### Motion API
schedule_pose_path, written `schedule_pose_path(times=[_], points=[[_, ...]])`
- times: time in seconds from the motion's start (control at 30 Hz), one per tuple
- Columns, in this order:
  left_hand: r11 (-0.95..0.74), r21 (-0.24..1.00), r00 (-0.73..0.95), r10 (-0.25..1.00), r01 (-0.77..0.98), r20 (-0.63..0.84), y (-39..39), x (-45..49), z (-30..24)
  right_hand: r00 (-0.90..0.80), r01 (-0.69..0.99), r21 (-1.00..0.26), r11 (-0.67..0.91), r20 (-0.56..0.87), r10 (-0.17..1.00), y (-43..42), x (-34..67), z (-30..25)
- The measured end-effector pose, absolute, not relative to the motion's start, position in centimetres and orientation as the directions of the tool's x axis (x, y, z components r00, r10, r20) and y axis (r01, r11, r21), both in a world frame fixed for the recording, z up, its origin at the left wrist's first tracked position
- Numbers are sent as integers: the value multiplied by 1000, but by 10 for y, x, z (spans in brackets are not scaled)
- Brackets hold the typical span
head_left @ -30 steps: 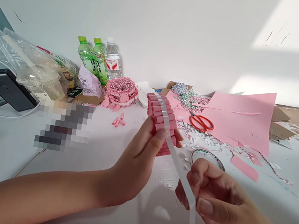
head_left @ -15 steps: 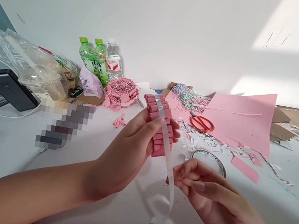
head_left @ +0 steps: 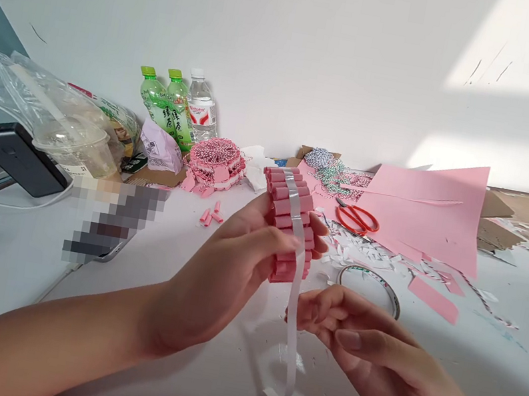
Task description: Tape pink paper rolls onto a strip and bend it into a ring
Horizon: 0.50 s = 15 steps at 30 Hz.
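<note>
My left hand (head_left: 227,266) is shut around a stack of rolled pink paper tubes (head_left: 288,219), its fingers behind the stack and its thumb across the front. A narrow strip of whitish tape (head_left: 293,311) runs down the stack's face and hangs below it in a curled loop. The fingertips of my right hand (head_left: 348,334) curl around that strip just below the stack. A ring of tape (head_left: 371,287) lies on the table close to my right hand.
Red-handled scissors (head_left: 356,219) rest on pink paper sheets (head_left: 424,214) among white paper scraps (head_left: 362,251). Further left are a pink twine-wrapped bundle (head_left: 214,162), small pink rolls (head_left: 208,217), several bottles (head_left: 168,104), a plastic cup (head_left: 74,149) and a black power bank (head_left: 18,157).
My right hand has moved left and down, closer to the stack. The tape strip now hangs lower in a loop, and the pink stack has turned slightly in my left hand.
</note>
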<state>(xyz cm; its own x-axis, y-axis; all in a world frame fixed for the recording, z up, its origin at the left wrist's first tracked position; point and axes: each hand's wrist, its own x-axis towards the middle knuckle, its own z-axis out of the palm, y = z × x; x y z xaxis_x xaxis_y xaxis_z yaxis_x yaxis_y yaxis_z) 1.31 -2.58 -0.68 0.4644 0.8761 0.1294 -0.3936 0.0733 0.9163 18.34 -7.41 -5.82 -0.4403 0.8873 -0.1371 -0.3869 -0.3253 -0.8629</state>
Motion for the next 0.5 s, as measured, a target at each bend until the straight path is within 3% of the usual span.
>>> schedule_pose_path(times=[0.5], points=[[-45, 962, 559, 806, -269, 194, -29, 13, -10, -449, -438, -849, -295, -78, 890, -73, 185, -56]])
